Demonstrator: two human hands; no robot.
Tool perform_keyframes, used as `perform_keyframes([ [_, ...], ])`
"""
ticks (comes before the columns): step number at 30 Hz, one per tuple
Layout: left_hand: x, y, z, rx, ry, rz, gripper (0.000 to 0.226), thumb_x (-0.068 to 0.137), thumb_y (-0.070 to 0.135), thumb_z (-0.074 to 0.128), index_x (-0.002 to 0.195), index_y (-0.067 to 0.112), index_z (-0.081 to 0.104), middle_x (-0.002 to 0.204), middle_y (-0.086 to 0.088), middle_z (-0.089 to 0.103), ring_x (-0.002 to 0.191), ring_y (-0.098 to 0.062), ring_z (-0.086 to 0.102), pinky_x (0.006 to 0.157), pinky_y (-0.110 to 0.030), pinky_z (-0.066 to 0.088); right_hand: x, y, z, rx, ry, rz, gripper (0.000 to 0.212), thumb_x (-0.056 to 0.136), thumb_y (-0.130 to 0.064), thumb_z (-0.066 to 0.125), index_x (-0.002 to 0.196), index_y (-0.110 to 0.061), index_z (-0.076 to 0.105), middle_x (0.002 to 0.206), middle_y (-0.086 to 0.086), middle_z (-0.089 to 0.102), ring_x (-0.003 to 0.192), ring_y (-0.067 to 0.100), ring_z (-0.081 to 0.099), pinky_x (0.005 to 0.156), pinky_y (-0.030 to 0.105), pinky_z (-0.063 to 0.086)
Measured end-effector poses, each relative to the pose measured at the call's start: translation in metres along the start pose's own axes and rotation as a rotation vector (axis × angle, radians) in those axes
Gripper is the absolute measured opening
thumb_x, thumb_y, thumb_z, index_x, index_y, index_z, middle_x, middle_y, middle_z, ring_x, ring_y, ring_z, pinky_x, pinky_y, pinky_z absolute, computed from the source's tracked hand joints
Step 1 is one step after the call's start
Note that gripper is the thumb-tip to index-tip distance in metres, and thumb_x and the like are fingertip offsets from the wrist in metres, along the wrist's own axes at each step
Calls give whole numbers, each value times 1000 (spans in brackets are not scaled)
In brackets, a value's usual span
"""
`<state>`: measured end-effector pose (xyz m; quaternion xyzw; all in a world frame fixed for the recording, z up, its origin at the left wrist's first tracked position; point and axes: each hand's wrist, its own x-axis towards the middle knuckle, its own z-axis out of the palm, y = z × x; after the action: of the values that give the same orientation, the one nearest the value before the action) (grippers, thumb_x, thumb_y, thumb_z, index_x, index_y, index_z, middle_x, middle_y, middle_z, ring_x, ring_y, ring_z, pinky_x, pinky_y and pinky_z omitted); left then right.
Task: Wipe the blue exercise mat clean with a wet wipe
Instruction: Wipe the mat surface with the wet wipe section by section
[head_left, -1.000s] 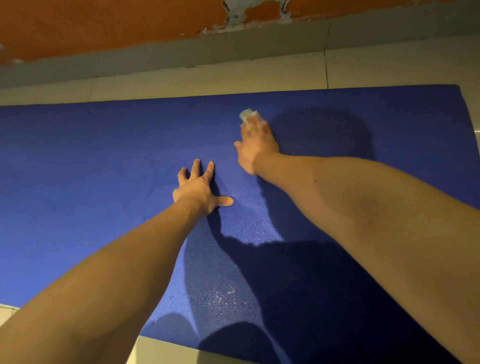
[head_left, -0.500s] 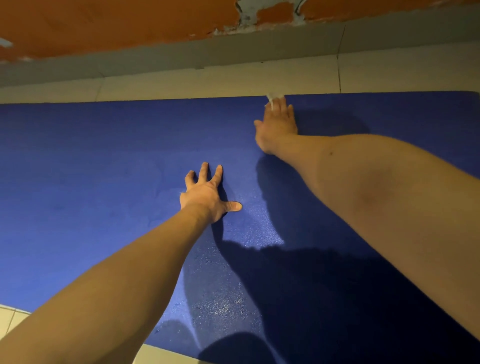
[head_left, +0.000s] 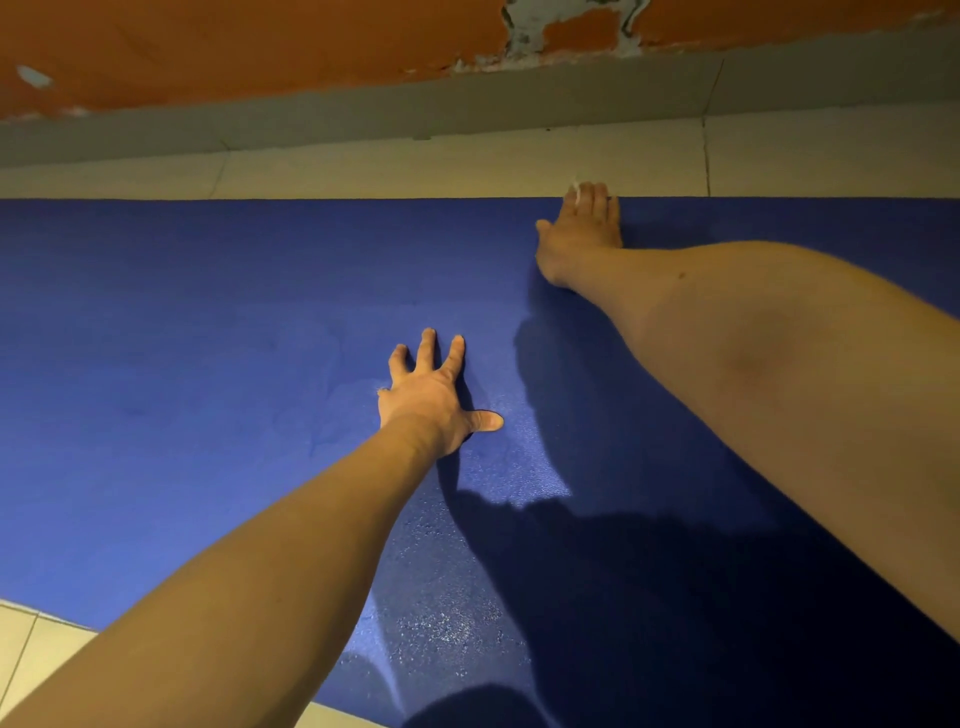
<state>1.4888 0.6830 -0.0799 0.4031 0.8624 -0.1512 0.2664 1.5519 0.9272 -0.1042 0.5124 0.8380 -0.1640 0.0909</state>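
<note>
**Wipe at the mat's far edge, under the right fingertips**

The blue exercise mat (head_left: 208, 364) lies flat on pale floor tiles (head_left: 363, 171) and fills most of the view. Its far long edge runs straight across, with a strip of tile between it and the grey skirting (head_left: 467, 106) below a peeling orange wall (head_left: 208, 47). The right hand (head_left: 582, 234) lies flat at that far edge, fingers straight and close together, with its fingertips reaching the border. The wet wipe (head_left: 575, 186) shows only as a small white scrap poking out past them. The left hand (head_left: 431, 395) rests palm down near the middle of the mat, fingers spread wide and thumb out to the side, holding nothing.

Broad bare mat stretches away to the left of both hands. The near edge shows at lower left, with tile beyond it.

Most of the wipe is hidden under the fingers. The 2 short ends of the mat are cut off by the frame. Dark shadow covers the lower right of the mat, so its surface there is hard to read.
</note>
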Motion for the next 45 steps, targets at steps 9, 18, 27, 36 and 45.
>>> perform_keyframes([
  [9,0,-2,1,7,3,9,120,68,84,61,156,45,-11,165,14,-18,152,-30,-11,107,-61,40,-35,-37,23,-19,-37,-382,66,110,-43,27,163,-10,7,171,1,-12,157,22,-13,127,43,-6],
  [18,0,-2,2,-20,11,6,120,69,83,63,156,45,-10,165,14,-18,152,-30,-11,109,-61,38,-46,0,26,7,52,-205,65,110,-39,28,160,-1,16,170,11,-3,157,30,-9,127,46,0],
  [27,-13,-7,11,-157,50,29,107,81,73,61,160,34,1,167,8,-14,153,-26,-13,121,-59,15,-153,-13,56,272,-12,-547,52,106,-20,47,156,-9,37,170,1,16,156,25,14,126,44,14],
  [36,-84,-17,23,-468,141,80,52,97,40,61,143,16,52,148,-4,49,136,-28,44,110,-40,41,-261,28,42,824,-204,-167,25,101,-6,49,125,-11,55,119,7,62,97,23,59,83,37,50],
  [45,-198,10,22,-1053,15,124,31,94,11,61,125,10,63,104,-4,71,88,-17,66,64,-8,50,-341,30,10,864,-256,-39,6,89,-10,67,93,-11,72,92,7,71,80,17,61,79,33,54],
])
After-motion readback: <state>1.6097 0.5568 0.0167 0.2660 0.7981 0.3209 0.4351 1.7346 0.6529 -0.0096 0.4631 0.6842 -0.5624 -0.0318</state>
